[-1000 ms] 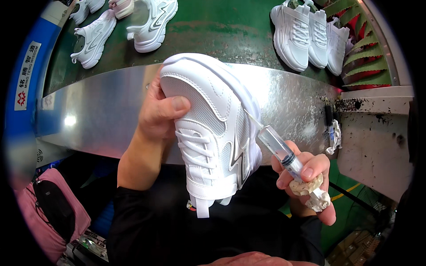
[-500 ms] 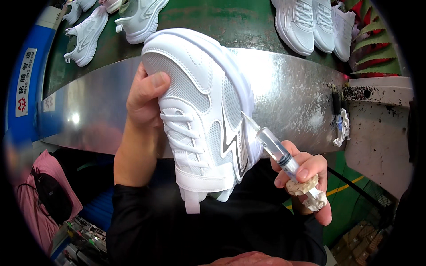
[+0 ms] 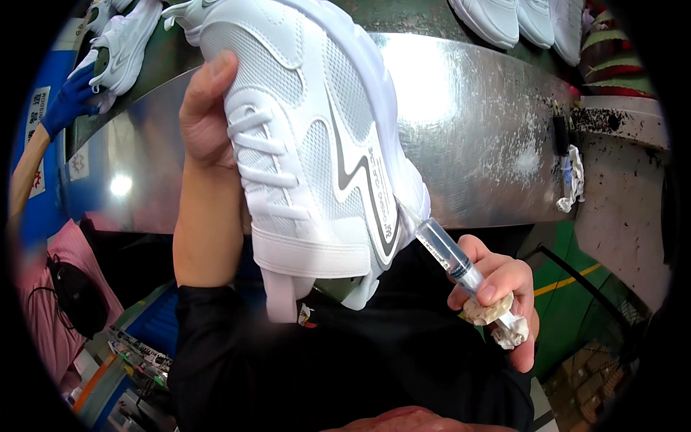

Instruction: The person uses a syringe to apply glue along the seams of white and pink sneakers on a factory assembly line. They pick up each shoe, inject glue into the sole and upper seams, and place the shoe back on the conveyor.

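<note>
A white sneaker [image 3: 317, 151] with mesh panels and a dark zigzag line on its side is held up in front of me, toe pointing away. My left hand [image 3: 207, 111] grips it near the toe, thumb on the upper and the other fingers hidden behind the shoe. In my right hand [image 3: 500, 288] is a clear syringe [image 3: 445, 248] with a dark plunger seal and off-white wrapping around its rear end. Its tip lies at the seam between upper and sole, toward the heel; whether it touches cannot be made out.
Beyond the shoe runs a shiny metal ledge [image 3: 475, 129] along a green belt [image 3: 414, 18] carrying more white sneakers [image 3: 489, 21]. A second wrapped syringe [image 3: 570, 176] sits at the ledge's right end. On the left, another person's blue-gloved hand [image 3: 68, 101] touches a white sneaker [image 3: 128, 54].
The sneaker and my left hand have shifted up and left in view. The syringe tip has moved along the sole seam toward the heel. A blue-gloved hand has appeared at the left.
</note>
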`<action>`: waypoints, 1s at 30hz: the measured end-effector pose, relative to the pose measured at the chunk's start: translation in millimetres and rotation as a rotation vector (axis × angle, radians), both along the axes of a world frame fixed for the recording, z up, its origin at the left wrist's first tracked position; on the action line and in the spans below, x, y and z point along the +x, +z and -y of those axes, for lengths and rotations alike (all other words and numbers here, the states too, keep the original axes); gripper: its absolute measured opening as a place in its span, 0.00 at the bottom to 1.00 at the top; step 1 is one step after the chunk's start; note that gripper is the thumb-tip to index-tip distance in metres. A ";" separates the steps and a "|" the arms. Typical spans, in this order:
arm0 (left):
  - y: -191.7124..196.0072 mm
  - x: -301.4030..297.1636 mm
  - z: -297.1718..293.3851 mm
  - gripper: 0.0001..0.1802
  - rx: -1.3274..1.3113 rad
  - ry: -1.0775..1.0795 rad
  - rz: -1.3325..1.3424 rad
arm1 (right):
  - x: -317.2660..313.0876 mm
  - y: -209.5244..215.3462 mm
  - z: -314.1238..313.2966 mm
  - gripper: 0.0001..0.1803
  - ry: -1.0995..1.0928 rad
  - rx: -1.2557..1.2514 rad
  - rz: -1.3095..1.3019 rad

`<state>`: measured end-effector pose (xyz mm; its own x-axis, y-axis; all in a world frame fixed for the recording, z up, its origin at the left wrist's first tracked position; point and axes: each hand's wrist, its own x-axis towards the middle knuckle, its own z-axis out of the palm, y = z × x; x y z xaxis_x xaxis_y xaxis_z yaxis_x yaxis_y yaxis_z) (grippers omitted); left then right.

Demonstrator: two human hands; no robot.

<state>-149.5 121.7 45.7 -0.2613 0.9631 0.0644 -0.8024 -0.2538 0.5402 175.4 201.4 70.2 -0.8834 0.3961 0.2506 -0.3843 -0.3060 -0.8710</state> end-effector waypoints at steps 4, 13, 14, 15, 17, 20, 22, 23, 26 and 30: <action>-8.7 -5.5 -2.6 0.22 -0.049 -0.006 0.019 | 11.9 -8.2 8.1 0.47 -0.043 -0.002 -0.009; -9.3 -3.3 -8.0 0.18 -0.213 0.081 0.054 | 18.9 -22.6 10.5 0.47 -0.051 0.006 -0.034; -8.5 -2.3 -8.5 0.18 -0.213 0.075 0.067 | 18.4 -23.4 11.2 0.46 -0.058 0.007 -0.040; -8.8 -2.4 -8.8 0.19 -0.220 0.078 0.073 | 18.1 -24.2 11.7 0.46 -0.064 0.007 -0.046; -10.7 -3.3 -9.1 0.21 -0.240 0.093 0.070 | 19.5 -27.1 11.5 0.46 -0.060 0.012 -0.062; -8.7 1.9 -10.5 0.24 -0.223 0.050 0.058 | 22.0 -28.6 13.0 0.46 -0.059 0.002 -0.068; -7.5 3.2 -11.3 0.25 -0.200 0.000 0.048 | 23.6 -29.9 13.7 0.46 -0.060 -0.007 -0.067; -8.9 1.3 -11.0 0.26 -0.193 -0.023 0.040 | 24.9 -31.1 13.6 0.46 -0.060 -0.009 -0.066; -9.3 -1.5 -9.0 0.29 -0.303 0.029 -0.013 | 27.5 -35.6 15.0 0.46 -0.074 -0.013 -0.077; -6.5 -8.3 6.3 0.29 -0.468 0.073 -0.096 | 29.2 -40.0 15.9 0.46 -0.081 -0.026 -0.065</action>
<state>-157.9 115.5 39.2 -0.3430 0.8740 -0.3443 -0.7327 -0.0196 0.6802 204.6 185.5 30.2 -0.8307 0.4724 0.2945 -0.4637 -0.2943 -0.8357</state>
